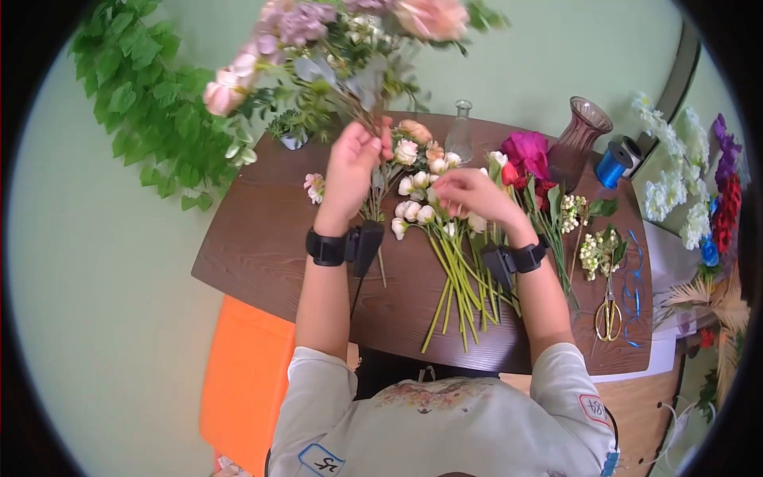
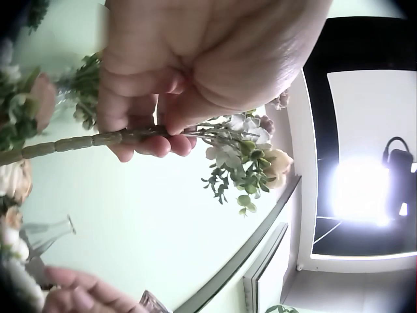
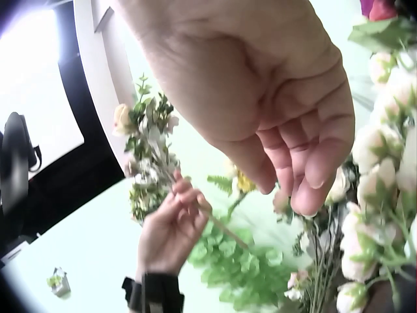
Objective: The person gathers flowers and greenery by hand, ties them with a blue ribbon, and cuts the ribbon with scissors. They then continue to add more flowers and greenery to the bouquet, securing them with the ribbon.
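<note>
L hand (image 1: 350, 172) pinches bushy pink-lilac faux bouquet (image 1: 366, 79) by stem (image 2: 60, 147); top-heavy, might tip IMO. R hand (image 1: 479, 195), half-curled, empty, might snag round white green-stemmed buds (image 1: 412, 210) alongside.

Table (image 1: 270, 246): dark wood, grained, low sheen. Bottle (image 1: 459, 137): clear glass, smooth. Vase (image 1: 582, 133): tinted glass, glossy. Blue spool (image 1: 611, 165): glossy. Scissors (image 1: 609, 319): shiny gold-coloured metal. Shirt (image 1: 445, 433): matt cloth. Wristband (image 1: 326, 248): matt, fabric-like. Bouquet (image 1: 367, 83): cloth-like matt petals (image 1: 433, 17); ridged stem (image 2: 58, 147). Chair (image 1: 245, 374): matt orange, material indeterminate. Wall (image 1: 556, 48): smooth, matt.
</note>
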Action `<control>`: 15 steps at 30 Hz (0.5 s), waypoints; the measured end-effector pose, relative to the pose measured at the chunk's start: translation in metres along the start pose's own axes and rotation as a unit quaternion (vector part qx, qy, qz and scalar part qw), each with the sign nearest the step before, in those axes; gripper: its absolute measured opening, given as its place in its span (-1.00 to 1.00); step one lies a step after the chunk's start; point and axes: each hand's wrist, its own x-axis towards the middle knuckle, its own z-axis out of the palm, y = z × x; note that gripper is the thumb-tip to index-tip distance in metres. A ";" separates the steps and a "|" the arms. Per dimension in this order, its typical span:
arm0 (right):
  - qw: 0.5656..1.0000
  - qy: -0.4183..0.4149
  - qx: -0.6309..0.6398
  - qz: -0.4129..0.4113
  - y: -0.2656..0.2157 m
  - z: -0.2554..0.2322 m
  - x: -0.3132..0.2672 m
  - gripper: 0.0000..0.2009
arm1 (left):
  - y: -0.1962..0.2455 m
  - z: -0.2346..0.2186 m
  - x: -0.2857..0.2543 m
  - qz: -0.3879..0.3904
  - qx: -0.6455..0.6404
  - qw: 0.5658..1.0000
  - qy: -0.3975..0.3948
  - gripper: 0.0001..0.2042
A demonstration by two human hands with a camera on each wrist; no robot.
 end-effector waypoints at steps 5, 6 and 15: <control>0.956 -0.180 -0.205 0.110 -0.011 0.061 0.051 -0.67 | 0.023 0.000 0.002 0.023 -0.057 0.998 0.023 -0.77; 0.956 -0.179 -0.201 0.113 -0.015 0.073 0.061 -0.67 | 0.021 0.002 0.002 0.033 -0.075 0.996 0.018 -0.77; 0.964 -0.133 -0.152 0.173 0.007 0.102 0.095 -0.78 | 0.015 -0.012 -0.020 0.011 -0.083 0.996 0.011 -0.77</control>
